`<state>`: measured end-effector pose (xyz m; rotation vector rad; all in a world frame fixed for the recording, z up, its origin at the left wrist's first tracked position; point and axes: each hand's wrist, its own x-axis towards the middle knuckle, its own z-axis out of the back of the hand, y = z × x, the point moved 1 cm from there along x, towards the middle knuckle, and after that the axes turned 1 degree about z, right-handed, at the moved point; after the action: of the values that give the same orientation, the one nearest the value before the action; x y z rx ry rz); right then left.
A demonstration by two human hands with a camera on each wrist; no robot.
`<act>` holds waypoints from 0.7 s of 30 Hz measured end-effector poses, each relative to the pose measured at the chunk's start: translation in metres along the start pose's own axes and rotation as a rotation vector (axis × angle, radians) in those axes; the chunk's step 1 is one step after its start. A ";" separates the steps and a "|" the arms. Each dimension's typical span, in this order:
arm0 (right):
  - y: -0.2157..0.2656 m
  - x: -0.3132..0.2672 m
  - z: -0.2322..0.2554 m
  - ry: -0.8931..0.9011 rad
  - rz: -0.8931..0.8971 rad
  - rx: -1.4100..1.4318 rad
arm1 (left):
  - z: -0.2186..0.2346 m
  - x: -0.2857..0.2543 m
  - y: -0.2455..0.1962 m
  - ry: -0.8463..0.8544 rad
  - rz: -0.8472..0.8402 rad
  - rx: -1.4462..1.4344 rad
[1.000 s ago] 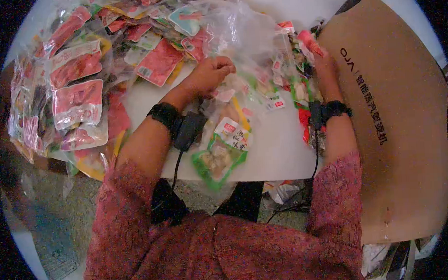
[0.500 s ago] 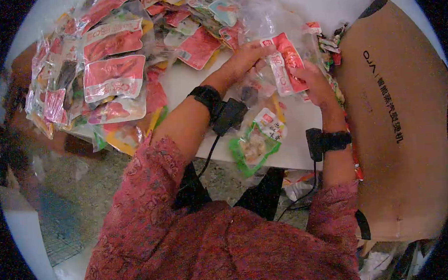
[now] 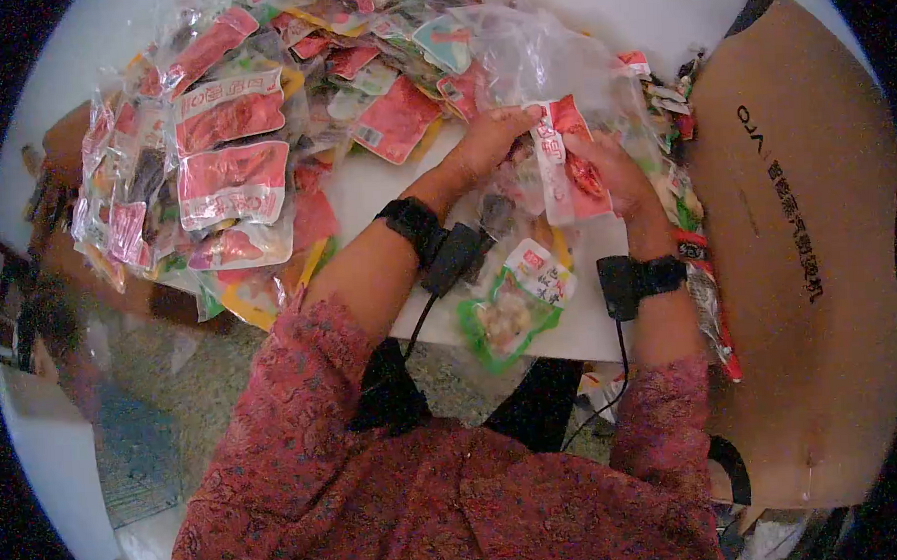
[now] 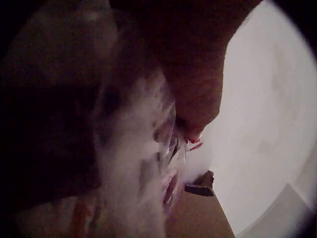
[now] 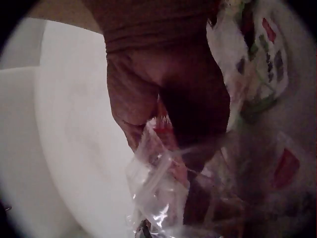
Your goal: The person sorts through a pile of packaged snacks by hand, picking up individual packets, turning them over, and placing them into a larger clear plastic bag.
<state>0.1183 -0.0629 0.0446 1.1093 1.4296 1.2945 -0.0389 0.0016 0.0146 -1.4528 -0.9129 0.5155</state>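
- We see both hands meet on one red packet (image 3: 567,165) above the white tabletop (image 3: 364,179) — it sits at about 1 o'clock in the head view, just under a clear bag (image 3: 539,61).
- The left hand (image 3: 487,138) has its fingers curled round the packet's top edge at 11 o'clock of it.
- The right hand (image 3: 614,173) grips the packet's side at 3 o'clock.
- A green packet (image 3: 505,313) lies at 6 o'clock of the hands, near the tabletop's edge.
- A heap of red packets (image 3: 228,154) spreads at 9 to 11 o'clock — a cardboard box (image 3: 808,264) stands at 3 o'clock.
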 end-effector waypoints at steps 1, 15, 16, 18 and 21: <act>0.002 0.000 -0.005 -0.044 0.075 0.005 | 0.000 0.001 0.004 0.036 -0.003 -0.028; -0.033 0.010 0.029 -0.272 0.268 -0.032 | -0.013 -0.001 0.016 0.320 0.124 0.126; -0.031 0.008 0.025 -0.292 0.307 0.017 | -0.013 -0.002 0.017 0.292 0.147 0.116; -0.026 0.002 0.021 -0.317 0.366 -0.097 | -0.013 -0.001 0.018 0.268 0.172 0.112; -0.037 0.014 0.033 -0.316 0.390 -0.146 | -0.008 0.005 0.028 0.270 0.142 0.127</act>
<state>0.1453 -0.0449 0.0050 1.4661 0.8992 1.3880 -0.0238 0.0031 -0.0102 -1.4364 -0.5569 0.4596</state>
